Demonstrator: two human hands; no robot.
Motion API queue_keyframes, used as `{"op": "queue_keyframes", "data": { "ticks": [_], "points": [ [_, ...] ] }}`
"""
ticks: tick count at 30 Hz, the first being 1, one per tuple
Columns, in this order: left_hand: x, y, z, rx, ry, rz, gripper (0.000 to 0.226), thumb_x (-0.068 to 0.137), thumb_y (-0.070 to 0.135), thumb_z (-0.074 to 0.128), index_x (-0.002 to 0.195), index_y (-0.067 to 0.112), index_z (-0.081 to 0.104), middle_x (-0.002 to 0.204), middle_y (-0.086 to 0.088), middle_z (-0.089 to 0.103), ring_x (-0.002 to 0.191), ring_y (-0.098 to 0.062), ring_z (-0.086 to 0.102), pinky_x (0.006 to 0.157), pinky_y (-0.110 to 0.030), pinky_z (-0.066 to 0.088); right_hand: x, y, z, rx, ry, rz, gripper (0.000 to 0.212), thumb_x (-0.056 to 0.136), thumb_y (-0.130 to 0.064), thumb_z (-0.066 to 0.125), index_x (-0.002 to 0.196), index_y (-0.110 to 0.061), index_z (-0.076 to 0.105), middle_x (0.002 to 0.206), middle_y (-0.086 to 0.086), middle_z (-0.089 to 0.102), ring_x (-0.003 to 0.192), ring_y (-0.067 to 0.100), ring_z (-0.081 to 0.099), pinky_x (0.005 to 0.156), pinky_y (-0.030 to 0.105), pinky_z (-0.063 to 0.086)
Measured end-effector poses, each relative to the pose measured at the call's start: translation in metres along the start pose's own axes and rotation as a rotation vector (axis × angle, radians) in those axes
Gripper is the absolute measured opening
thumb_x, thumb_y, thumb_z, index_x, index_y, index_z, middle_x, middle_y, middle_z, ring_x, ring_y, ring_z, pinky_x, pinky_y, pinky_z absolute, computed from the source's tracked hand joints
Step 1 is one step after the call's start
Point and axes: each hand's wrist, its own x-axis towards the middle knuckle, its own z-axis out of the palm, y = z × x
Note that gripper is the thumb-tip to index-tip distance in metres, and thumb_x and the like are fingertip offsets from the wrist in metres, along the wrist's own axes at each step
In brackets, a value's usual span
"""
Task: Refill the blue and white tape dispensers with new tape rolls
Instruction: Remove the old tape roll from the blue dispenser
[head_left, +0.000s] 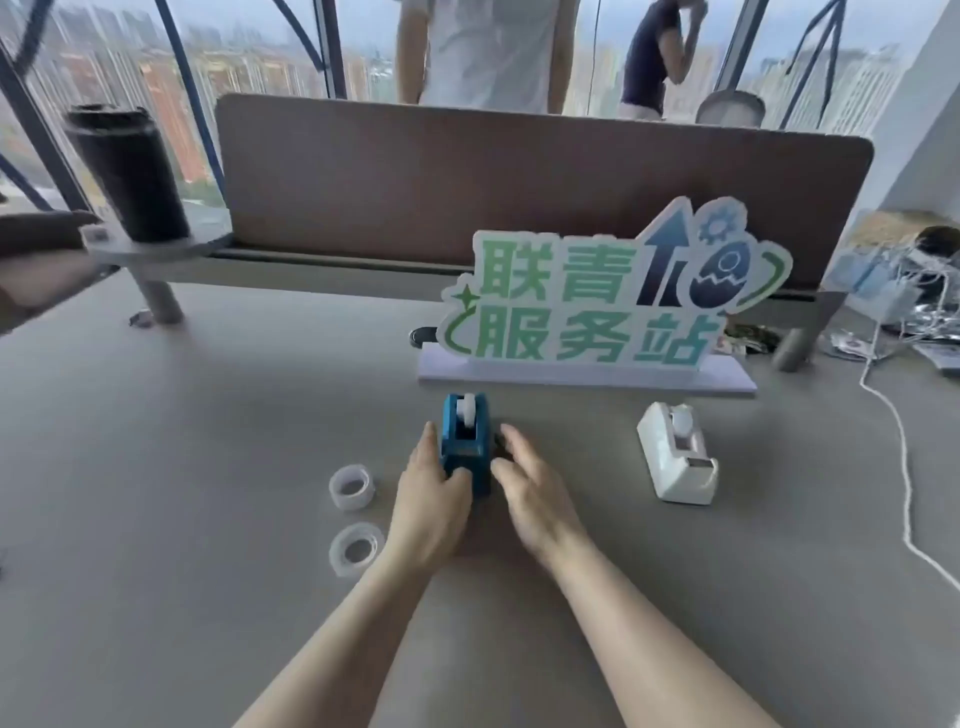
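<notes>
1. At ten o'clock on the grey table (208, 597), a black tumbler (130, 174) stands on a raised round shelf (156, 247).
2. Two clear tape rolls (352, 486) (357, 549) lie flat at nine o'clock of the hands, one just nearer the person than the other.
3. At centre, the left hand (428, 506) grips the blue dispenser (465, 441), thumb pressed on its near end, fingers together along its left side.
4. Touching the dispenser's right side, the right hand (530, 488) has its fingers loosely spread.
5. At twelve o'clock stands a green-lettered sign (597, 306).
6. At three o'clock, well apart, sits the white dispenser (678, 452).
</notes>
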Motion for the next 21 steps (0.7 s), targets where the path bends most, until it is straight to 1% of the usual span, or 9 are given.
{"op": "queue_keyframes", "data": {
  "ticks": [2, 6, 9, 11, 14, 16, 17, 19, 21],
  "points": [
    [0.0, -0.005, 0.002, -0.077, -0.007, 0.032, 0.064, 0.081, 0.001, 0.042, 0.141, 0.024, 0.044, 0.13, 0.002, 0.061, 0.109, -0.016, 0.057, 0.088, -0.023, 0.041, 0.0, -0.002, 0.005, 0.008, 0.005, -0.016, 0.056, 0.088, -0.028, 0.043, 0.144, -0.023, 0.041, 0.149, -0.003, 0.044, 0.136, 0.01, 0.039, 0.109, 0.024, 0.029],
    [-0.004, -0.009, 0.0, -0.171, -0.039, 0.027, 0.063, 0.077, -0.004, 0.043, 0.132, 0.024, 0.056, 0.109, 0.009, 0.063, 0.102, -0.011, 0.057, 0.073, -0.007, 0.04, -0.007, -0.001, 0.011, 0.049, 0.012, 0.0, 0.065, 0.076, -0.032, 0.04, 0.14, -0.022, 0.047, 0.145, -0.004, 0.049, 0.133, 0.01, 0.043, 0.113, 0.031, 0.031],
    [-0.017, -0.017, -0.007, -0.207, -0.052, 0.027, 0.062, 0.069, 0.002, 0.044, 0.125, 0.024, 0.061, 0.109, 0.006, 0.069, 0.103, -0.014, 0.061, 0.088, -0.023, 0.046, -0.025, -0.004, 0.01, 0.089, 0.021, -0.012, 0.064, 0.075, -0.031, 0.041, 0.136, -0.019, 0.052, 0.139, -0.003, 0.055, 0.128, 0.011, 0.048, 0.109, 0.029, 0.035],
    [-0.031, -0.021, -0.013, -0.219, -0.059, 0.014, 0.064, 0.067, 0.004, 0.043, 0.125, 0.024, 0.061, 0.111, 0.007, 0.072, 0.103, -0.011, 0.063, 0.097, -0.03, 0.049, -0.04, -0.005, 0.006, 0.091, 0.033, -0.015, 0.063, 0.074, -0.029, 0.041, 0.134, -0.017, 0.055, 0.132, -0.004, 0.06, 0.124, 0.01, 0.051, 0.101, 0.023, 0.037],
    [-0.056, -0.026, -0.019, -0.226, -0.09, 0.037, 0.06, 0.073, -0.003, 0.042, 0.119, 0.03, 0.063, 0.095, 0.023, 0.072, 0.093, 0.009, 0.064, 0.094, -0.027, 0.05, -0.068, -0.004, 0.004, 0.083, 0.022, -0.028, 0.055, 0.073, -0.025, 0.043, 0.124, -0.023, 0.062, 0.116, -0.013, 0.066, 0.116, 0.006, 0.057, 0.093, 0.019, 0.039],
    [-0.073, -0.031, -0.022, -0.225, -0.108, 0.061, 0.059, 0.068, 0.004, 0.044, 0.117, 0.028, 0.066, 0.097, 0.018, 0.075, 0.096, 0.005, 0.067, 0.092, -0.028, 0.051, -0.087, 0.0, 0.004, 0.077, 0.019, -0.05, 0.044, 0.075, -0.02, 0.045, 0.111, -0.032, 0.067, 0.105, -0.021, 0.069, 0.108, -0.003, 0.06, 0.088, 0.013, 0.043],
    [-0.081, -0.034, -0.023, -0.227, -0.112, 0.069, 0.061, 0.066, 0.007, 0.045, 0.12, 0.027, 0.066, 0.1, 0.015, 0.076, 0.098, 0.002, 0.068, 0.092, -0.027, 0.051, -0.095, 0.002, 0.005, 0.077, 0.03, -0.066, 0.042, 0.076, -0.017, 0.046, 0.11, -0.031, 0.067, 0.104, -0.022, 0.069, 0.106, -0.007, 0.06, 0.087, 0.01, 0.043],
    [-0.097, -0.04, -0.025, -0.222, -0.114, 0.069, 0.064, 0.065, 0.011, 0.048, 0.127, 0.026, 0.062, 0.106, 0.013, 0.075, 0.102, 0.002, 0.068, 0.095, -0.027, 0.052, -0.112, 0.008, 0.006, 0.08, 0.059, -0.086, 0.045, 0.079, -0.014, 0.047, 0.119, -0.024, 0.064, 0.111, -0.019, 0.068, 0.106, -0.012, 0.058, 0.088, 0.008, 0.043],
    [-0.114, -0.044, -0.027, -0.206, -0.109, 0.079, 0.064, 0.067, 0.014, 0.051, 0.129, 0.027, 0.06, 0.108, 0.014, 0.075, 0.103, 0.003, 0.067, 0.099, -0.029, 0.051, -0.129, 0.009, 0.006, 0.078, 0.083, -0.111, 0.043, 0.082, -0.009, 0.049, 0.118, -0.026, 0.064, 0.11, -0.02, 0.067, 0.103, -0.014, 0.059, 0.089, 0.008, 0.044]
  ]
}}
